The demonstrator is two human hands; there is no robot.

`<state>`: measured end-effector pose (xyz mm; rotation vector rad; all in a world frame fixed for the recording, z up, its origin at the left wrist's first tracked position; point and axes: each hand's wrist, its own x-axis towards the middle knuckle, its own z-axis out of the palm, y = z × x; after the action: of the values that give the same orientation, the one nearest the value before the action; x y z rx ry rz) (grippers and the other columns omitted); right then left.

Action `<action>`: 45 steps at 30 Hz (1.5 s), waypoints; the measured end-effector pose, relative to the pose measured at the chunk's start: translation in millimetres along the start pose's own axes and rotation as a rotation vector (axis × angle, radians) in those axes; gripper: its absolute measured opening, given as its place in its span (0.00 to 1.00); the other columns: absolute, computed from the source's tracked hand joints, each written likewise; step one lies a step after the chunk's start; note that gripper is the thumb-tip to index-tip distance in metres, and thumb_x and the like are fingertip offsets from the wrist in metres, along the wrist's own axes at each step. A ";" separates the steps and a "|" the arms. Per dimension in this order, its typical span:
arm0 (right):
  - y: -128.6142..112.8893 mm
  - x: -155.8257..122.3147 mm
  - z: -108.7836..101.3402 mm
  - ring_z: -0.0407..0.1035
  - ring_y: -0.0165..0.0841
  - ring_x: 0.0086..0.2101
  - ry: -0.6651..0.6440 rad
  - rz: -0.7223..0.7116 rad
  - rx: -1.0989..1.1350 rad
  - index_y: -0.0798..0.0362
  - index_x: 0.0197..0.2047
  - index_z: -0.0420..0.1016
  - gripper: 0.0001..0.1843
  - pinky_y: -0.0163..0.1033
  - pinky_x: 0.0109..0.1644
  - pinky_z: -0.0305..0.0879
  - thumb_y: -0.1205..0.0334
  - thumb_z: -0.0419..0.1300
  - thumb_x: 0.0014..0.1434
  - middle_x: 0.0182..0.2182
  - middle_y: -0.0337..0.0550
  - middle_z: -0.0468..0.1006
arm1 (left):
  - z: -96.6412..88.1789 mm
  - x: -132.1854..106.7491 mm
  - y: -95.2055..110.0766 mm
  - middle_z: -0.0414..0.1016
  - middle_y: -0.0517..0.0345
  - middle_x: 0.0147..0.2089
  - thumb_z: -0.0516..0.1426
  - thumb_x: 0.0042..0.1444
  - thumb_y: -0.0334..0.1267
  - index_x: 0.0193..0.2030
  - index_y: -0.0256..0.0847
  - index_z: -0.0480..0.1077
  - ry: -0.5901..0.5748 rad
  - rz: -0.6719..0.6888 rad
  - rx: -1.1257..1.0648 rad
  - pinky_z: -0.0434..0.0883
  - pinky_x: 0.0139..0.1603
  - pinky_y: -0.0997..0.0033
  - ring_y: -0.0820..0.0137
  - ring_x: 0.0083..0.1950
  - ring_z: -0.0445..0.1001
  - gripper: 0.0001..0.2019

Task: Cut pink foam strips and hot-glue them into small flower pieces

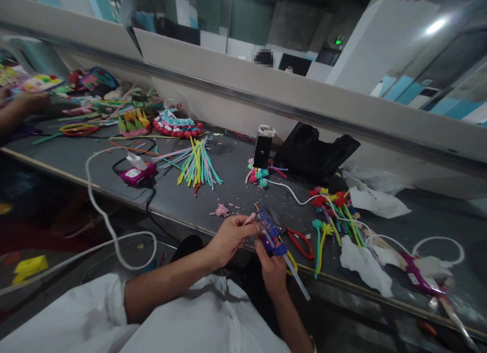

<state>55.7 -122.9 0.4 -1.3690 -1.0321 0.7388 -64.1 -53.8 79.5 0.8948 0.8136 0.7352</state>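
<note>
My right hand [272,267] is wrapped round a blue glue gun [268,230], its nozzle pointing up and away from me. Out of the gun's back end sticks a long translucent glue stick [299,281]. A small pink fuzzy piece [249,218], probably pipe cleaner, is pinched in my left hand [228,241] close beside the nozzle; whether they touch I cannot tell. On the table just beyond my left hand lies a pink fuzzy flower-like piece [221,210] with small scraps. A red-handled tool [310,249] rests right of the gun, its jaws partly hidden.
Loose yellow, teal and lilac pipe cleaners [200,165] fan out at centre-left. A phone [262,151] stands beyond colourful fuzzy flowers [259,176]. A black bag [314,152], more flowers [338,211] and crumpled tissue [365,264] lie right. White cables cross the table. Another person's hand [32,102] is far left.
</note>
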 end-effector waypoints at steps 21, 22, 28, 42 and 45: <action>-18.9 -1.9 1.8 0.72 0.38 0.37 0.016 0.048 0.102 0.54 0.38 0.78 0.14 0.44 0.45 0.66 0.52 0.62 0.55 0.35 0.44 0.79 | 3.4 -2.1 -1.4 0.61 0.67 0.21 0.63 0.47 0.44 0.26 0.36 0.66 0.022 0.093 0.059 0.47 0.18 0.78 0.82 0.19 0.50 0.14; -21.6 -1.9 1.7 0.71 0.37 0.35 0.004 0.043 0.110 0.54 0.36 0.77 0.13 0.43 0.43 0.66 0.52 0.62 0.56 0.33 0.43 0.79 | 3.3 -2.0 -2.6 0.63 0.65 0.22 0.63 0.48 0.45 0.26 0.36 0.67 0.018 0.130 0.092 0.50 0.19 0.79 0.81 0.20 0.54 0.14; -26.4 -4.9 0.1 0.64 0.32 0.26 -0.033 0.057 0.093 0.53 0.29 0.72 0.14 0.38 0.34 0.62 0.51 0.59 0.58 0.24 0.37 0.71 | 1.0 -0.9 -5.4 0.67 0.63 0.24 0.63 0.49 0.47 0.27 0.36 0.69 0.021 0.251 0.276 0.61 0.27 0.78 0.75 0.26 0.65 0.15; -18.9 -12.4 5.5 0.71 0.37 0.35 0.021 0.109 0.086 0.54 0.39 0.77 0.14 0.42 0.42 0.66 0.52 0.63 0.55 0.33 0.42 0.79 | -1.0 -2.1 -3.7 0.68 0.63 0.22 0.62 0.48 0.48 0.27 0.35 0.70 0.003 0.162 0.235 0.56 0.21 0.79 0.78 0.21 0.62 0.16; -15.0 -12.9 6.6 0.72 0.39 0.41 0.017 0.091 0.112 0.54 0.44 0.76 0.17 0.44 0.48 0.65 0.53 0.63 0.55 0.38 0.44 0.79 | 0.5 -3.4 -2.0 0.67 0.64 0.22 0.62 0.48 0.47 0.25 0.35 0.69 0.010 0.160 0.233 0.52 0.18 0.80 0.80 0.19 0.58 0.15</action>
<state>42.4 -133.3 12.6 -1.3295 -0.9064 0.8393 -65.0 -57.6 78.9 1.1767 0.8552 0.7954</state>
